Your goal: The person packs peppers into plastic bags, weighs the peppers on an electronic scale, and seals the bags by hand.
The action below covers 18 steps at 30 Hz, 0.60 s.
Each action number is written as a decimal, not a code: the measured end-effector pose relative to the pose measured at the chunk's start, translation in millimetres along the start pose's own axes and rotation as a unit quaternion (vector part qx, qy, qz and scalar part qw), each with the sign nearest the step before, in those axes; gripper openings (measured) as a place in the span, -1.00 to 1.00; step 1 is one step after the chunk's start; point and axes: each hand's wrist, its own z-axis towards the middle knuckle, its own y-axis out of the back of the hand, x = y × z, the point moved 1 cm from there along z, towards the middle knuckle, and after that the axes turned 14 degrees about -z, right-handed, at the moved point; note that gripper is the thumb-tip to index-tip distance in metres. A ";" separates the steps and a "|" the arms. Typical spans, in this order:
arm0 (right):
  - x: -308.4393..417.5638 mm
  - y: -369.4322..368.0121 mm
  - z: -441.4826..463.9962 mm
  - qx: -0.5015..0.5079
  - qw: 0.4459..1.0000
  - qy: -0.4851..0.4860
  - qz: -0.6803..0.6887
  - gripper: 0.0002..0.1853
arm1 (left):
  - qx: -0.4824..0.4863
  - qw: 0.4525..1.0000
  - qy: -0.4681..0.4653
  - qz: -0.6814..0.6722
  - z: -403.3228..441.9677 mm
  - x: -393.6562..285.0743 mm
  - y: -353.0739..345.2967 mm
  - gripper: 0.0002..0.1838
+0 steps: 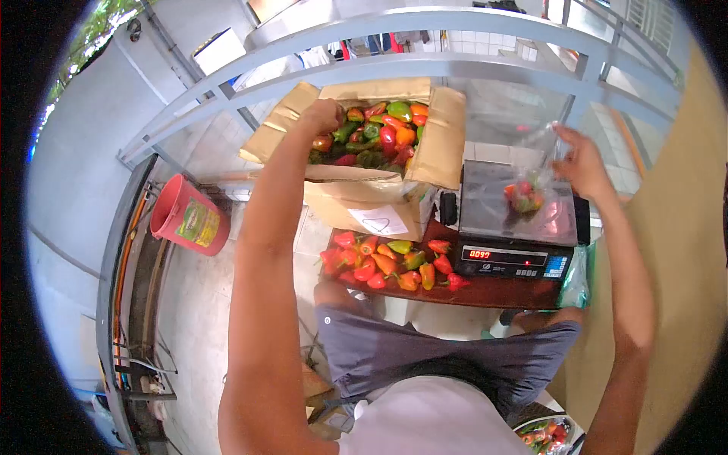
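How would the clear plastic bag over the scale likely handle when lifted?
The clear plastic bag is probably floppy: its thin film looks crumpled near the right hand. It seems light, holding only a small cluster of peppers. Those may shift, since they bunch at its bottom.

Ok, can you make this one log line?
left hand: at open pepper box; right hand: holding clear bag of peppers at scale; loose peppers: on table
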 end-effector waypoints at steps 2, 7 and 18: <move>30.2 24.8 21.0 -0.004 1.000 -0.012 0.029 -0.26 | 0.072 0.997 0.028 0.019 -4.1 -15.6 0.0 -0.72; 66.2 35.4 -9.5 0.009 0.998 -0.028 0.049 -0.14 | -0.019 0.996 0.076 -0.033 13.3 9.9 -26.1 -0.61; 22.8 -32.7 -191.8 0.000 0.998 -0.062 0.017 -0.48 | 0.063 0.994 0.090 0.027 75.4 63.0 -34.6 -0.40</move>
